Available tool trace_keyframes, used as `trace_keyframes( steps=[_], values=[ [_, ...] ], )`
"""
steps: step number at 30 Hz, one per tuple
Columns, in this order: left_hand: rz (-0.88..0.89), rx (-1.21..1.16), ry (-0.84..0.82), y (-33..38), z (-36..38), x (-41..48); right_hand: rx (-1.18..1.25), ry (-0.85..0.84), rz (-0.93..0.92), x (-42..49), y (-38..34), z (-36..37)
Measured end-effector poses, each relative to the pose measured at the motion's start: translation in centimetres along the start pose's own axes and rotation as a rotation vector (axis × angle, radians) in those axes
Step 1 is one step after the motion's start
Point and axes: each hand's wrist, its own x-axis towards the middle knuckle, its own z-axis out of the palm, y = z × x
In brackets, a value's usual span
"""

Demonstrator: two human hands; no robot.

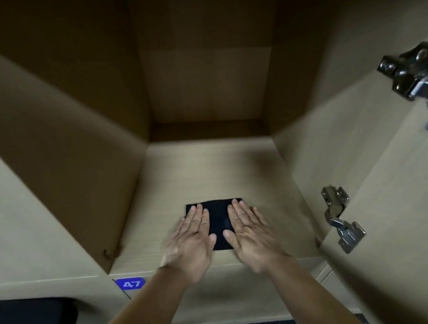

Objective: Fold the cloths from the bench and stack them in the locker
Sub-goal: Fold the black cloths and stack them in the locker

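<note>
A head-worn camera looked down into an open wooden locker (208,167). A small black cloth (217,221), folded into a neat rectangle, lay flat on the locker's floor near the front edge. Both hands rested on it, palms down. The left hand (191,239) covered its left side and the right hand (248,233) its right. The fingers were straight and close together, gripping nothing, only pressing. No other cloth showed inside (so this looked like the bottom of the stack). A blue tag (130,284) reading 47 sat below the front edge at lower left. On the open door at right were a lower hinge (342,218) and an upper hinge (419,76).

The likely trouble was this: if the palms dragged as they lifted away, the thin fabric could slide toward the front edge, or its top layer could spring open, leaving an uneven base for later cloths.
</note>
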Motion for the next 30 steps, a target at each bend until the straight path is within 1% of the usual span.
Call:
trace_keyframes(
  steps=[2,3,4,6,8,11,13,16,20,24,27,30],
  values=[
    [0.018,0.016,-0.041,-0.1,-0.7,-0.3,0.036,-0.056,0.030,-0.1,-0.3,-0.6],
    [-0.002,-0.023,-0.022,-0.3,-1.2,-0.4,0.078,-0.063,0.046,-0.1,-0.5,-1.1],
    [-0.024,-0.046,0.011,-0.4,-2.0,-1.1,0.118,-0.016,0.053,-0.3,-0.6,-1.7],
    [-0.038,-0.055,0.087,-0.7,-3.4,-2.8,0.146,0.143,0.084,-1.1,-0.9,-3.1],
    [-0.062,-0.021,0.178,-1.1,-4.2,-4.9,0.156,0.216,0.111,-2.7,-1.9,-4.9],
    [-0.134,-0.032,0.208,-0.9,-7.1,-8.9,0.129,0.211,0.065,-5.3,-3.7,-7.0],
    [-0.181,0.010,0.194,-1.2,-9.1,-11.7,0.115,0.237,0.022,-7.2,-5.4,-8.5],
    [-0.269,0.042,0.249,-1.9,-11.7,-16.8,0.119,0.279,-0.040,-10.1,-8.6,-10.5],
    [-0.392,0.064,0.308,-3.4,-14.0,-24.7,0.146,0.265,-0.128,-13.6,-14.1,-12.4],
    [-0.532,0.061,0.337,-5.3,-15.4,-32.8,0.134,0.240,-0.271,-17.4,-20.9,-13.4],
    [-0.623,0.010,0.354,-6.5,-15.5,-39.5,0.173,0.190,-0.362,-20.1,-26.0,-12.8],
    [-0.742,-0.040,0.376,-8.3,-14.3,-46.6,0.217,0.103,-0.435,-22.6,-30.8,-11.0]
  ],
)
